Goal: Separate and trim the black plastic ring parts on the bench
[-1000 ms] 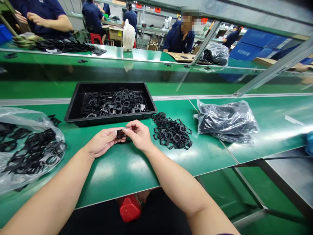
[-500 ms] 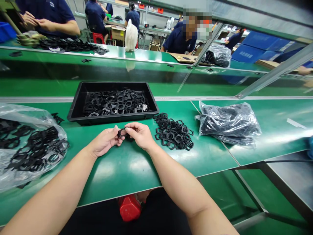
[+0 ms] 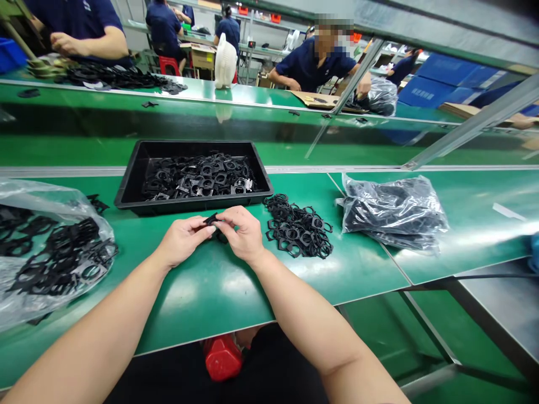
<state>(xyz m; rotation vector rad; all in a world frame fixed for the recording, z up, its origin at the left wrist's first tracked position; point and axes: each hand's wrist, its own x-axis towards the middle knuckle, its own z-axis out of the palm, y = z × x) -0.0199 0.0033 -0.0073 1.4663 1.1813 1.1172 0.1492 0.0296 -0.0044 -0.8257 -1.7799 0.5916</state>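
- Left hand: closed in a pinch on one side of a small black part; thumb on the near side, fingers curled behind, knuckles toward the far edge. Forearm enters from the lower left, crossing the near edge of the green surface.
- Right hand: pinching the other side of the same part between thumb and bent index finger, fingertips directed left. Forearm slants in from the lower right across the near edge. Both sets of fingertips nearly meet.
- Part held: tilted, in front of the tray's near wall, between the far and near edges of the surface. Its full outline is hidden by the fingers.
- Under the right fingers: a dark piece, partly covered; whether it is gripped cannot be told.
- Black tray: at the far edge, beyond the hands, bearing many black ring-shaped parts.
- Loose pile of black rings: on the surface, just right of the right hand, close to the tray's near right corner.
- Open clear bag: at the left end, with black parts inside.
- Filled clear bag: right of the pile, toward the far edge.
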